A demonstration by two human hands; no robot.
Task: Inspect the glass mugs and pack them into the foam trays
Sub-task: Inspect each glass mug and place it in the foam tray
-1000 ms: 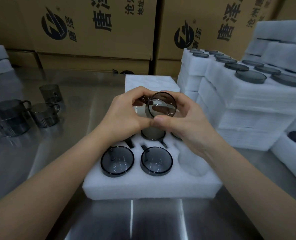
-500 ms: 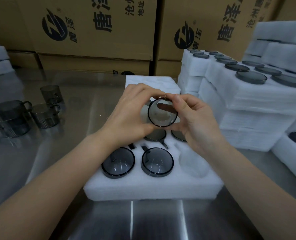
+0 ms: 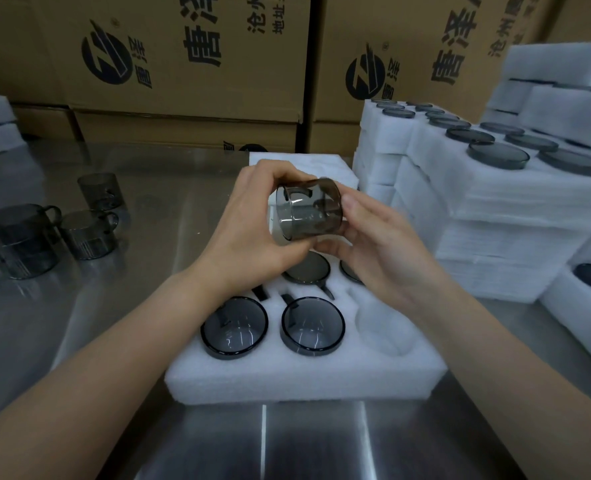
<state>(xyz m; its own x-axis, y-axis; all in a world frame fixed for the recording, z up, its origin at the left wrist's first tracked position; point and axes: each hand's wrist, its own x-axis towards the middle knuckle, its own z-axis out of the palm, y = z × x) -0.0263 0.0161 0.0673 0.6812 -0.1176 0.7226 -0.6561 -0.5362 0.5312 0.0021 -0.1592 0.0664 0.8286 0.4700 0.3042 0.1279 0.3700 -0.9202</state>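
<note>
I hold a smoky grey glass mug (image 3: 308, 210) on its side above the white foam tray (image 3: 304, 375). My left hand (image 3: 252, 230) grips it from the left, fingers curled over its top. My right hand (image 3: 373, 244) holds its right end and underside. In the tray's front row sit two mugs (image 3: 234, 327) (image 3: 312, 325), with an unfilled pocket (image 3: 380, 327) to their right. Behind them, more mugs (image 3: 307, 270) lie partly hidden under my hands.
Several loose mugs (image 3: 86, 233) stand on the steel table (image 3: 114, 306) at the left. Stacks of filled foam trays (image 3: 495, 202) rise on the right. Cardboard boxes (image 3: 190, 64) line the back. Another foam tray (image 3: 301, 168) lies behind my hands.
The mug has turned in my hands: before its round opening faced me, now its side wall faces me. Both hands stayed above the tray.
</note>
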